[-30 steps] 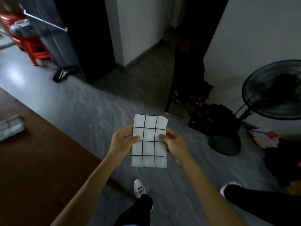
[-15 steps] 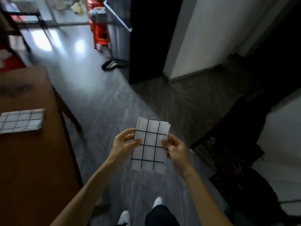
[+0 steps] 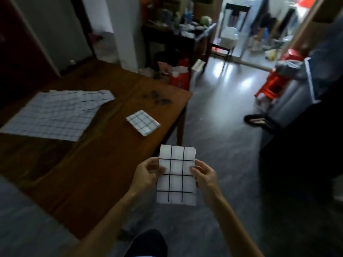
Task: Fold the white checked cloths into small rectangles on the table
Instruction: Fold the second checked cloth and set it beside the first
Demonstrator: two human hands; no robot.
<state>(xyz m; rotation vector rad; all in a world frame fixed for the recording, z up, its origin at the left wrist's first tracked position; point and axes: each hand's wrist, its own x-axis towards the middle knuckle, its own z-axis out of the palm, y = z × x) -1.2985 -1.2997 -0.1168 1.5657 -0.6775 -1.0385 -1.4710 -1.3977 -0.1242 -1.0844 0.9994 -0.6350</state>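
While I stood off the table's near right corner, I held a folded cloth [image 3: 176,175] upright in the air between both hands, over the grey floor [image 3: 219,127] rather than over the tabletop. It was a small white rectangle with black grid lines, three squares across. My left hand [image 3: 146,175] pinched its left edge, thumb lying across the front face and the fingers curled behind. My right hand [image 3: 204,176] pinched the right edge the same way, thumb tip on the front and the other fingers wrapped round the back. The two hands gripped at about the same height, near the middle of the cloth.

From that cloth, the brown wooden table [image 3: 92,164] spread away toward ten o'clock. On it, at about eleven o'clock, lay a second folded cloth [image 3: 143,122], a small flat square near the right edge of the table. Farther off at about ten o'clock, a large checked cloth [image 3: 55,115] lay opened out and wrinkled, one corner turned up; it was well apart from the small square. Dark smudges [image 3: 157,98] marked the wood beyond the small square. At about two o'clock a red stool [image 3: 272,86] stood on the shiny floor, blurred.
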